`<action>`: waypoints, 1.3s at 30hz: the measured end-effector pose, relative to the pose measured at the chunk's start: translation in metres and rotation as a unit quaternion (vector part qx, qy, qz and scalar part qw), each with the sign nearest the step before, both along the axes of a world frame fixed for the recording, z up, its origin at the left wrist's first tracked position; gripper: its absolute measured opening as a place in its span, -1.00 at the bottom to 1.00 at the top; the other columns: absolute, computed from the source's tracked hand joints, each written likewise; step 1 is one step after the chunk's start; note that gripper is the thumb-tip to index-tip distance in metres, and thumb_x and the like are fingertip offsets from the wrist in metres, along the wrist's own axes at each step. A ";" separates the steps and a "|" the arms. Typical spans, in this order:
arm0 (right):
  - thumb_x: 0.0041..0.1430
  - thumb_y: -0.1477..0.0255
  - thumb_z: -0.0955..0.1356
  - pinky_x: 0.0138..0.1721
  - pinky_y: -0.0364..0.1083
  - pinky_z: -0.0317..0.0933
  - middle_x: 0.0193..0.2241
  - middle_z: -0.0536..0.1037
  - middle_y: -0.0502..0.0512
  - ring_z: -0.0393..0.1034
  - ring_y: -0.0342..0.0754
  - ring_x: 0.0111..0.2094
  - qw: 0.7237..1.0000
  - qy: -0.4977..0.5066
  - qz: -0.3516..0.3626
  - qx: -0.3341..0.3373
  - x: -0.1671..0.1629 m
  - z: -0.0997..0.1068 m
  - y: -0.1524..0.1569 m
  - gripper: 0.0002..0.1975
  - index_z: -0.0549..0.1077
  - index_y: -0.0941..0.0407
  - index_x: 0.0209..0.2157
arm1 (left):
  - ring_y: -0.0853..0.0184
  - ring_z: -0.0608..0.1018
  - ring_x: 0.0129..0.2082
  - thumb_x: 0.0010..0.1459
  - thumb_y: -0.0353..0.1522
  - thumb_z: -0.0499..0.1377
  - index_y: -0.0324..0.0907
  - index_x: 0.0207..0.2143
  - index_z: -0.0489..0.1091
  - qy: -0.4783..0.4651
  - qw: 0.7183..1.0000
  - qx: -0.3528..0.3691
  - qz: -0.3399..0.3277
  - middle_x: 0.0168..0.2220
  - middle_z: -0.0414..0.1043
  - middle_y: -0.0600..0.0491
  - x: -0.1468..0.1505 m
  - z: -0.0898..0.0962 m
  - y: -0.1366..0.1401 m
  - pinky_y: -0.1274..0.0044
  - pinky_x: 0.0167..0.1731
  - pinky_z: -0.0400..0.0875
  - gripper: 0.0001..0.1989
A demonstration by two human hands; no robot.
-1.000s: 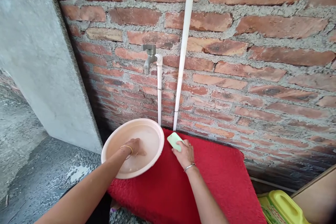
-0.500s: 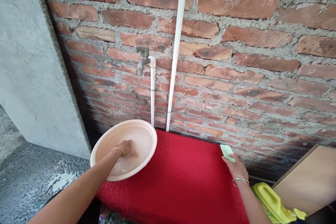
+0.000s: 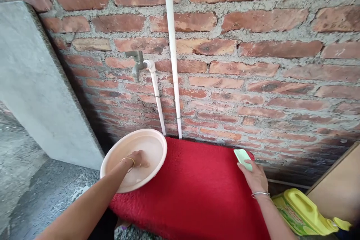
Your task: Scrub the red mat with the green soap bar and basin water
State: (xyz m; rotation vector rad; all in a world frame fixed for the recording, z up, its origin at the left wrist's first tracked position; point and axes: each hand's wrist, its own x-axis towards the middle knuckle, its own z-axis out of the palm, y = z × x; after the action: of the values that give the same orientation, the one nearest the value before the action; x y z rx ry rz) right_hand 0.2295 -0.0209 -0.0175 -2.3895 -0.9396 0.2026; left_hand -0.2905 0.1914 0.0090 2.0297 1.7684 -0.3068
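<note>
At the far right of the fuzzy red cloth [image 3: 191, 185], the right hand [image 3: 255, 178] is curled round a flat, pale green block [image 3: 242, 156]. It looks light, stiff, maybe slippery; pinch its 2 long sides. The left hand [image 3: 137, 158] dips into a round pink plastic basin [image 3: 116, 157]; I can't tell its grip.

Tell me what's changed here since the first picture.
The right hand has moved rightward, away from the basin, carrying the pale green object to the right end of the red cover. Nothing was visibly picked up or let go. The left hand is still in the basin; the basin and tap stayed put.
</note>
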 end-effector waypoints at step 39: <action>0.23 0.26 0.32 -0.05 -0.07 0.19 -0.16 0.41 0.14 0.40 0.02 -0.13 0.917 -0.155 0.355 -0.094 -0.264 0.018 0.079 -0.64 0.46 -0.01 0.04 | -0.05 0.50 0.07 -0.30 0.00 0.38 -0.23 0.13 0.33 0.044 0.996 -0.073 0.006 0.14 0.39 -0.27 0.013 0.007 0.004 0.28 0.02 0.41 -0.07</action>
State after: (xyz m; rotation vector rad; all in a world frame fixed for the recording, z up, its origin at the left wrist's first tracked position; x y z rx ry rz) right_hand -0.0343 0.0583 0.0006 -2.1713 -2.0001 0.1886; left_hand -0.2778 0.1955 0.0155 1.9290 1.7534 -0.5136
